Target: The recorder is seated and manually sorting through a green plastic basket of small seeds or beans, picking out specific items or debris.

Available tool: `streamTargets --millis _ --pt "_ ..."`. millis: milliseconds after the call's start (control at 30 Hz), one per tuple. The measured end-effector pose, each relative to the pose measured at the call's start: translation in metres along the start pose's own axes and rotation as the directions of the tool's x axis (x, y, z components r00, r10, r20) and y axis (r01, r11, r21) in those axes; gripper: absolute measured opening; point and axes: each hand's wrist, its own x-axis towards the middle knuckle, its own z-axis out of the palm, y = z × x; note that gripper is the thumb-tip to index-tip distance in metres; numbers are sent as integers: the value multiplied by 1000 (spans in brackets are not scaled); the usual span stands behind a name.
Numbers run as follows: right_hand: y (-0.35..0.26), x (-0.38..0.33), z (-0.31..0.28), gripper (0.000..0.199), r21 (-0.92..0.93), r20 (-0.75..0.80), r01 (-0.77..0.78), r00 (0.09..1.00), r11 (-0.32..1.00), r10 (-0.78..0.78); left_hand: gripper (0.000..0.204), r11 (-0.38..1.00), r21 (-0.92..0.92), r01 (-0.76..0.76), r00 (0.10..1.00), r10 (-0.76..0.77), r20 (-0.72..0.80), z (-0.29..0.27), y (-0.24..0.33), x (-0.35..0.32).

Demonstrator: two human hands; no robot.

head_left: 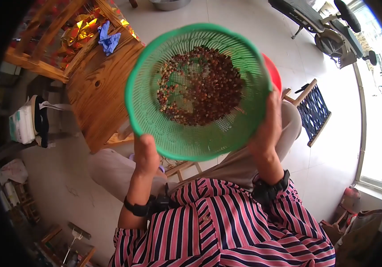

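A round green plastic basket (180, 138) with a mesh wall is held up in front of me, tilted toward the camera. Inside it lies a heap of small brown, reddish and greenish beans (202, 86). My left hand (145, 153) grips the basket's near-left rim. On the right rim, my right hand (269, 124) holds the basket from the outside. Both wrists wear black bands. A red bowl (273, 71) peeks out behind the basket's right edge.
A wooden table (99, 84) stands to the left with a blue cloth (109, 40) on it. A small stool with a dark blue woven seat (314, 111) sits on the tiled floor at right. A metal bowl (168, 4) is at the top; bags lie at far left and lower right.
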Motion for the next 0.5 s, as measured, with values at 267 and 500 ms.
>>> streamTargets --millis 267,500 --pt "75 8 -35 37 -45 -86 -251 965 967 247 67 925 -127 357 926 -369 -81 16 -25 7" --pt "-6 -9 16 40 112 63 2 998 994 -9 65 985 -171 1 989 25 148 3 33 1"
